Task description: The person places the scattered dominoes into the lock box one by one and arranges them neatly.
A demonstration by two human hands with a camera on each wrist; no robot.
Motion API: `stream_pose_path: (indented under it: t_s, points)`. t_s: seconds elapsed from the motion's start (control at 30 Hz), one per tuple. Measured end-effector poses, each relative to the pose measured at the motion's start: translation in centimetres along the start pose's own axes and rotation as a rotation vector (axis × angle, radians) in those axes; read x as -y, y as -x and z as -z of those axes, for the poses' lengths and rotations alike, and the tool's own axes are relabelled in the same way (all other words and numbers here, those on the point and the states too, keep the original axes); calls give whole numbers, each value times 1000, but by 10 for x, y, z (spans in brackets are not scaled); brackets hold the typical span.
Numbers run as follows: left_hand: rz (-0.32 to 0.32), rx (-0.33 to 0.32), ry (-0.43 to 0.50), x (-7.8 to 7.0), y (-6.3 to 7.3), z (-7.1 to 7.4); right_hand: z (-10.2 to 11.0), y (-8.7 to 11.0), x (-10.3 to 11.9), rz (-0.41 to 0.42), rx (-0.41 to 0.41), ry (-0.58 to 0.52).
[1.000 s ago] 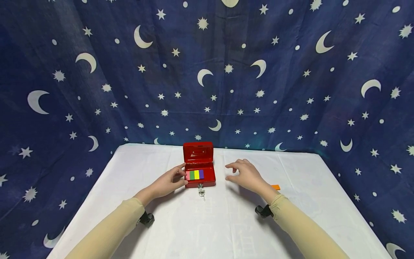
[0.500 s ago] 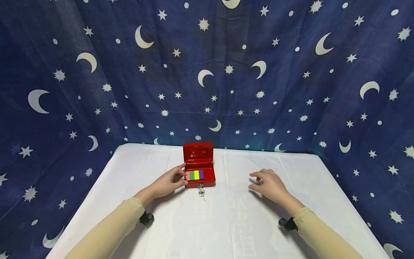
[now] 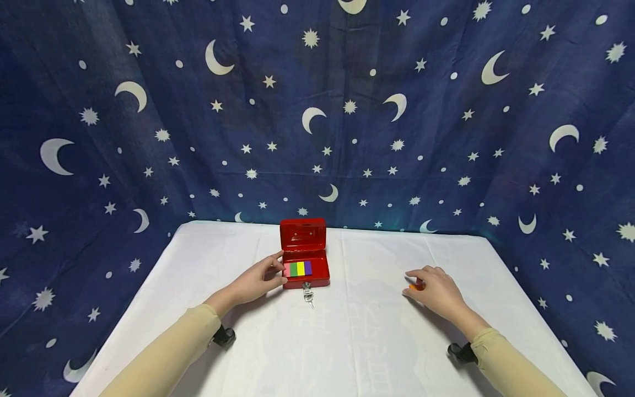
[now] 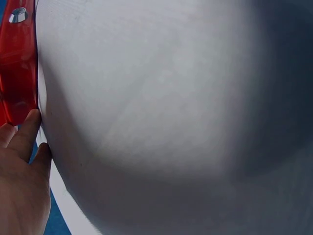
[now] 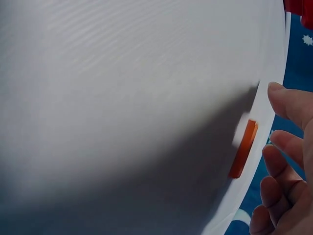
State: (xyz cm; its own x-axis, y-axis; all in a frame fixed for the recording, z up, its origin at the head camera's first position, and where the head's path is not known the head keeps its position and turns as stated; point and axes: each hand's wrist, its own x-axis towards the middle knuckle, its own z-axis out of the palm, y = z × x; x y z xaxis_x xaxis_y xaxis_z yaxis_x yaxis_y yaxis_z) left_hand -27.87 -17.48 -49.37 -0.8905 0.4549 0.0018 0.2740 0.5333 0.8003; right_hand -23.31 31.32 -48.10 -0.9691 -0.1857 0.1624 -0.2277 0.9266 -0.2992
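A small red cash box (image 3: 322, 270) stands on the white-covered table with its lid (image 3: 303, 234) raised. Pink, green, yellow and purple blocks (image 3: 300, 268) lie side by side in its left part. A key ring (image 3: 308, 300) hangs from the lock at the front. My left hand (image 3: 255, 280) rests against the box's left side, fingertips at its wall and the thumb near the front corner. Away to the right, my right hand (image 3: 439, 292) hovers over an orange block (image 5: 243, 149), thumb and fingers spread apart. In the right wrist view that block lies on the cloth, apart from the fingertips.
White cloth (image 3: 377, 342) covers the table, with faint creases running across it. A dark blue curtain (image 3: 317, 138) printed with moons and stars encloses the back and both sides. Each wrist carries a black camera (image 3: 224, 336) on a strap.
My right hand has moved away from the cash box, to the right and slightly nearer, and is now over the orange block. The left hand has stayed at the box.
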Motion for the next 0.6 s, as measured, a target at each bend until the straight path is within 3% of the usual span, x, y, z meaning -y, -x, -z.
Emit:
stream_pose_path:
  t_s: [0.4, 0.6]
  points:
    - [3, 2, 6, -1, -1, 0, 6, 15, -16, -117, -55, 57]
    - [5, 1, 0, -1, -1, 1, 5, 19, -18, -172, -37, 84]
